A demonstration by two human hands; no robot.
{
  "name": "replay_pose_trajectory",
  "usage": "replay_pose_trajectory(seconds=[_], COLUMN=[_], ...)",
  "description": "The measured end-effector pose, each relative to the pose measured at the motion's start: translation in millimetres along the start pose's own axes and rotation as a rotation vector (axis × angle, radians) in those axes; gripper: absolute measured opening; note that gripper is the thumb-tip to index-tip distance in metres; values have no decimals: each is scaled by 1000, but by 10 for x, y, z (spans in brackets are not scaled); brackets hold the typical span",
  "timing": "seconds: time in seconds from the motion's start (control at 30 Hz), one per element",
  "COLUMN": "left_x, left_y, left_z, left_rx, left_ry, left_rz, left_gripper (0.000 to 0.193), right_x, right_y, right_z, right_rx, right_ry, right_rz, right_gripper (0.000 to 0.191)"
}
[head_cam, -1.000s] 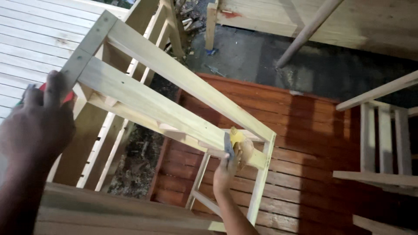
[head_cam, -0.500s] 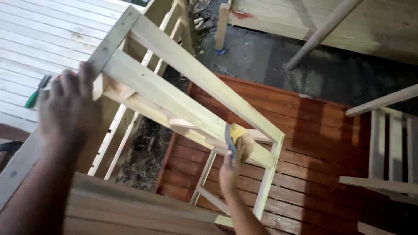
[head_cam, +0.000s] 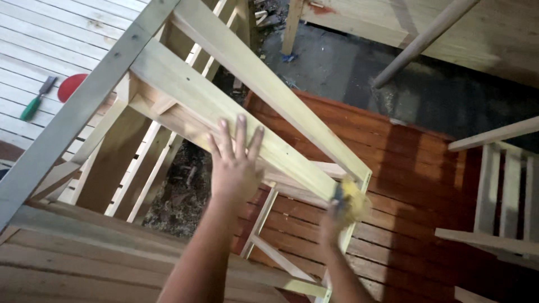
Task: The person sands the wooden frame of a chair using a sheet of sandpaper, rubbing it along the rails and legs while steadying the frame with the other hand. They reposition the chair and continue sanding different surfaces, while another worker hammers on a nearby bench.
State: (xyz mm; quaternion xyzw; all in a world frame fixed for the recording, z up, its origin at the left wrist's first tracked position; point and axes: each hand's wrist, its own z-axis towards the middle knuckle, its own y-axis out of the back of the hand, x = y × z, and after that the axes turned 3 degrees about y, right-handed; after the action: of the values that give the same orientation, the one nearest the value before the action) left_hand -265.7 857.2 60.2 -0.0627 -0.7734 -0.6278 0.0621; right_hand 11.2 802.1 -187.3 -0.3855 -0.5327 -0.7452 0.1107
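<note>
A pale bare-wood frame [head_cam: 185,92] of rails and legs lies tilted in front of me. My left hand [head_cam: 236,165] rests flat on its wide rail, fingers spread, holding nothing. My right hand [head_cam: 337,216] is lower right at the frame's far corner post [head_cam: 359,179], closed on a yellow pad with a blue part [head_cam: 351,199] pressed against the wood.
A red-brown slatted panel [head_cam: 404,168] lies under the frame. White slats [head_cam: 45,39] at upper left carry a green-handled tool [head_cam: 36,101] and a red disc [head_cam: 70,87]. Another bare-wood piece [head_cam: 499,191] stands right. A pole [head_cam: 421,39] leans at top; planks [head_cam: 84,258] lie below.
My left hand has slid from the frame's near left end along the rail toward the middle. The view has shifted left. My right hand stays at the corner post.
</note>
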Motion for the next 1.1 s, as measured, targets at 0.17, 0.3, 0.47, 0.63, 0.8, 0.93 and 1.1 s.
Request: replay_pose_trajectory(seconds=[0.17, 0.3, 0.47, 0.63, 0.8, 0.93, 1.1], left_x=[-104, -85, -117, -95, 41, 31, -53], left_y=[-237, -383, -492, -518, -493, -500, -444], left_z=[36, 53, 85, 68, 18, 4, -31], left_rx=[-9, -113, -217, -221, -288, -314, -288], left_ry=[-7, -11, -8, -14, -75, -67, -56], left_rz=[-42, -71, -135, -111, -91, -83, -205], left_gripper=[90, 89, 81, 83, 84, 86, 86], right_x=[659, 453, 219, 1055, 1311, 870, 1309], right_y=[-267, -25, 19, -398, -287, -51, -255], right_z=[-391, -349, -178, -512, -500, -335, -467], right_rx=[146, 105, 26, -52, -78, -89, -72], right_ry=[404, 201, -470, 359, 325, -47, 324], right_rz=[-39, 249, 565, 289, 504, 554, 107], right_gripper=[48, 58, 63, 61, 56, 64, 51])
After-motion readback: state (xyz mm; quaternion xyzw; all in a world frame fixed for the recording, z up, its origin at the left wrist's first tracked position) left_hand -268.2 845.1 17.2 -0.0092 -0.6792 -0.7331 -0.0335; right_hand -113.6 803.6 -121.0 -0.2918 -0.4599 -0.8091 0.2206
